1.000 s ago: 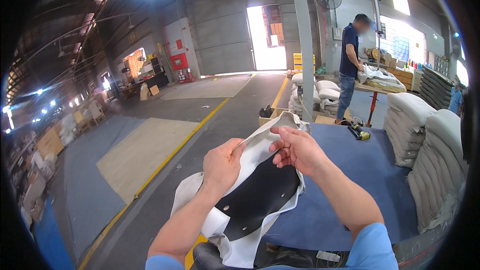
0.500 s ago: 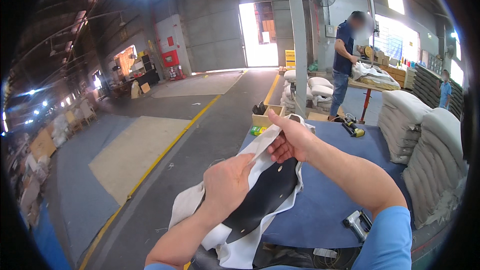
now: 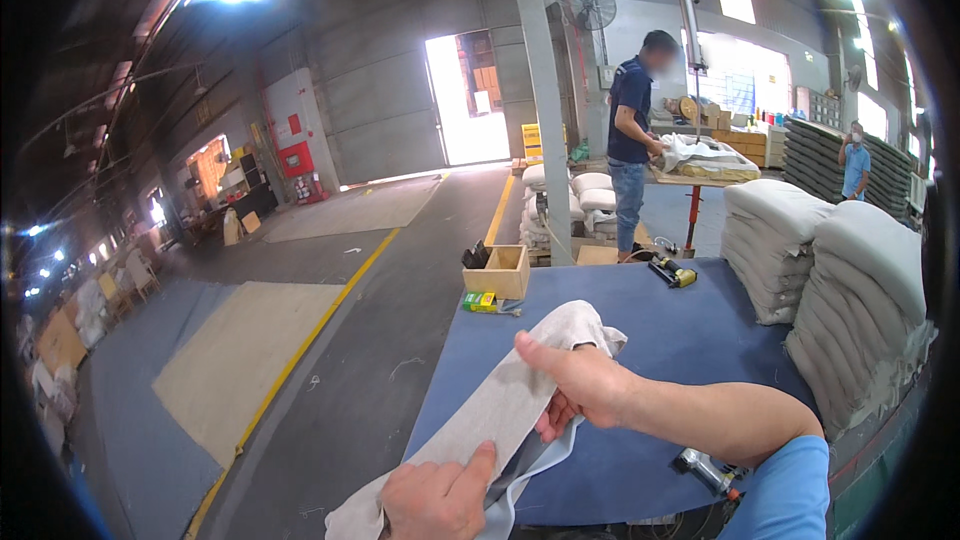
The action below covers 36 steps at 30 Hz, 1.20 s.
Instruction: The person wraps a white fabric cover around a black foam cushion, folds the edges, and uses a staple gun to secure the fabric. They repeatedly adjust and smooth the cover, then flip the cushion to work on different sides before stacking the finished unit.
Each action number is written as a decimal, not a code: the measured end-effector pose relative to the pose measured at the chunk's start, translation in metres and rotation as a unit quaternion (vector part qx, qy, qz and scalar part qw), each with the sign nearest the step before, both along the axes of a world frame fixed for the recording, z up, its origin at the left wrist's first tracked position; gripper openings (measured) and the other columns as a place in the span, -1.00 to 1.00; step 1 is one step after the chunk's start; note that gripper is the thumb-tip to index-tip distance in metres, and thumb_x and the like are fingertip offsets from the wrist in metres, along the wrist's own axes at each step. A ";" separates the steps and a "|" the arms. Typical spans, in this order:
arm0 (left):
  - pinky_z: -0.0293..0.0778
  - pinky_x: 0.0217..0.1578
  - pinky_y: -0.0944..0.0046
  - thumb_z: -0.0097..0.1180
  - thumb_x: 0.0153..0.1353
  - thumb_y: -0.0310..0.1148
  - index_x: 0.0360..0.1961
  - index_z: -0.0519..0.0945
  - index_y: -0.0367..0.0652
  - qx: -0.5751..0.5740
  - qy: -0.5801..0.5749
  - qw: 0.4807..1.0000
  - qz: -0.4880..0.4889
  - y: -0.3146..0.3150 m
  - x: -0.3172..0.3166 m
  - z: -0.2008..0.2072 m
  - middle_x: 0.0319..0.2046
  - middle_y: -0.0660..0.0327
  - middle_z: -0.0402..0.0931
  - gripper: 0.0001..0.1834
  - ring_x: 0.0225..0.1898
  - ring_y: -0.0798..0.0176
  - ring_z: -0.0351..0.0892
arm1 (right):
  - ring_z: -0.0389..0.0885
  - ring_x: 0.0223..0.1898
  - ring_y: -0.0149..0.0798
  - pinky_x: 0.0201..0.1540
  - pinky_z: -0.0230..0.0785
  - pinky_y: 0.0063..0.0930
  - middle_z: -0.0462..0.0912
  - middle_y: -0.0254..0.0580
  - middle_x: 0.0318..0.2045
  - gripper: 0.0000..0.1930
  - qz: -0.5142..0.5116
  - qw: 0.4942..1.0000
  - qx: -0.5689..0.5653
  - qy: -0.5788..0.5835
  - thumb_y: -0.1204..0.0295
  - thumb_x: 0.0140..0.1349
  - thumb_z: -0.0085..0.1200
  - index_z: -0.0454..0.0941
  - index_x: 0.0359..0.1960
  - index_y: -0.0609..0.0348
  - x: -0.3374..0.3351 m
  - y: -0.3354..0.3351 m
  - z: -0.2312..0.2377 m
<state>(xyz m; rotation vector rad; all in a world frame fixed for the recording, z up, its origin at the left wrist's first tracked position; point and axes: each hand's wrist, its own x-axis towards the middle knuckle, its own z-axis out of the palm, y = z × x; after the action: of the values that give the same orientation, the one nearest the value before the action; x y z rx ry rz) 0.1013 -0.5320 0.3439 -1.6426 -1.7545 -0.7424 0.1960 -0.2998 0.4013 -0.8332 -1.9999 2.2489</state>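
Observation:
A padded panel with light grey fabric [image 3: 515,390] over its edge is held tilted above the near left of the blue-topped table [image 3: 640,325]. Part of its dark underside and a loose white fabric edge show below. My right hand [image 3: 590,380] grips the far end, thumb on top of the fabric and fingers curled beneath the edge. Lower down, my left hand [image 3: 440,495] is closed on the near part of the fabric, its index finger stretched along it. A silver staple gun [image 3: 705,468] lies by my right forearm, partly covered by the sleeve.
A wooden box [image 3: 508,270] and a small green-yellow carton [image 3: 480,302] sit at the table's far left corner. A yellow-black air stapler [image 3: 673,272] lies at the back edge. Stacked grey cushions [image 3: 860,310] rise on the right. A co-worker [image 3: 630,130] stands at another table.
The panel has turned over, so its light fabric now faces up and the dark underside is mostly hidden. Both hands moved lower. The view has shifted to the right.

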 end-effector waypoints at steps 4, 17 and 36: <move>0.32 -0.54 0.06 0.24 0.18 -0.50 0.03 0.74 -0.15 -0.004 -0.005 1.000 -0.018 0.003 0.006 0.005 -0.64 0.29 0.36 -0.64 -0.63 0.16 0.41 | 0.70 -0.57 -0.20 -0.54 0.57 -0.37 0.67 -0.06 -0.50 -0.34 0.009 1.000 0.014 -0.020 -0.14 0.55 -0.06 0.58 -0.06 0.42 0.007 0.001 -0.001; 0.39 -0.50 -0.01 0.45 0.09 -0.36 0.16 0.67 -0.20 0.006 -0.030 0.998 0.053 -0.011 -0.005 -0.013 -0.59 0.10 0.53 -0.45 -0.59 -0.03 0.55 | 0.55 -0.68 -0.43 -0.65 0.42 -0.56 0.62 -0.23 -0.47 -0.67 0.001 0.935 0.125 0.331 0.23 0.56 0.10 0.51 0.00 0.32 0.002 -0.028 -0.065; 0.31 -0.54 0.04 0.23 0.04 -0.54 0.12 0.73 -0.16 0.006 0.026 0.999 -0.020 0.014 -0.001 -0.004 -0.65 0.25 0.35 -0.47 -0.63 0.12 0.40 | 0.66 -0.65 -0.25 -0.60 0.55 -0.45 0.70 -0.05 -0.50 -0.46 -0.056 0.990 -0.014 0.130 -0.03 0.58 -0.02 0.57 -0.10 0.34 0.010 0.011 -0.028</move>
<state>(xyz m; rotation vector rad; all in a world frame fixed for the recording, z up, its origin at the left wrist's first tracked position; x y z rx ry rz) 0.0998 -0.5183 0.3400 -1.6784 -1.6827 -0.7203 0.2062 -0.2890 0.3735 -0.6000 -1.7681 2.1968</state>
